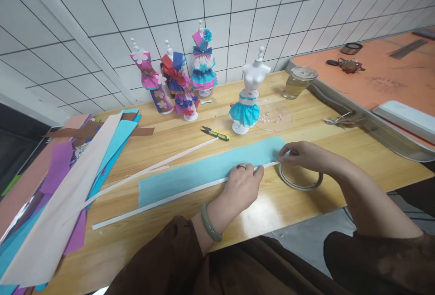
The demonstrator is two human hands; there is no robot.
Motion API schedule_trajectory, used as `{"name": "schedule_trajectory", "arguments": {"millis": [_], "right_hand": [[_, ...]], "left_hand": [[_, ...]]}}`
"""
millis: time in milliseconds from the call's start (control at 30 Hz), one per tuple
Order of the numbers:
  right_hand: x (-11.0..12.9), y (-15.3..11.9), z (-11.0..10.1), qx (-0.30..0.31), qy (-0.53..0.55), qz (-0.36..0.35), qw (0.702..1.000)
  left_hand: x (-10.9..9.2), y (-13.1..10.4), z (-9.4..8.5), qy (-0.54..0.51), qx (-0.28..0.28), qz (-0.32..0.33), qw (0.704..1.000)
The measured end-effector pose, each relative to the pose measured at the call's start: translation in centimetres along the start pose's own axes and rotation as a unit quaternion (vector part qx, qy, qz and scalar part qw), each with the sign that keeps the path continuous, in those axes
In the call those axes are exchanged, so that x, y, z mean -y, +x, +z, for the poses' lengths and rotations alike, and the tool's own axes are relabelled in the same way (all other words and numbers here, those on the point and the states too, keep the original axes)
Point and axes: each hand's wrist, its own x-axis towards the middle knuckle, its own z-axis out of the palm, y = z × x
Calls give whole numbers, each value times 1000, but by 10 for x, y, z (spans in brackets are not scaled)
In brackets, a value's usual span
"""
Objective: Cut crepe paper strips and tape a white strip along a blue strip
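Observation:
A light blue strip of crepe-like paper lies slantwise on the wooden table. Along its near edge runs a narrow white tape strip, whose left end sticks out past the paper. My left hand, fingers curled, presses on the tape strip and the paper's edge. My right hand pinches at the right end of the strip, by the paper's corner; its fingertips partly hide what they grip. Under the right hand lies a thin tape roll, flat on the table.
Behind the paper are yellow-green thread snips, a second white strip and a mini mannequin in a blue skirt. Several dressed mannequins stand by the wall. Coloured paper sheets lie left; a lidded cup stands right.

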Motion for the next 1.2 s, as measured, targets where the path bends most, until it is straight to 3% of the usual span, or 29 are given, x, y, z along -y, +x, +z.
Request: {"name": "schedule_trajectory", "arguments": {"millis": [300, 567, 1200], "right_hand": [[-6, 0, -4, -64, -72, 51, 994], [-11, 1, -9, -34, -125, 95, 987], [-19, 9, -8, -16, -116, 104, 988]], "left_hand": [[0, 1, 2, 7, 3, -1, 1000], [-3, 3, 3, 4, 5, -25, 1000], [-5, 12, 2, -21, 33, -44, 998]]}}
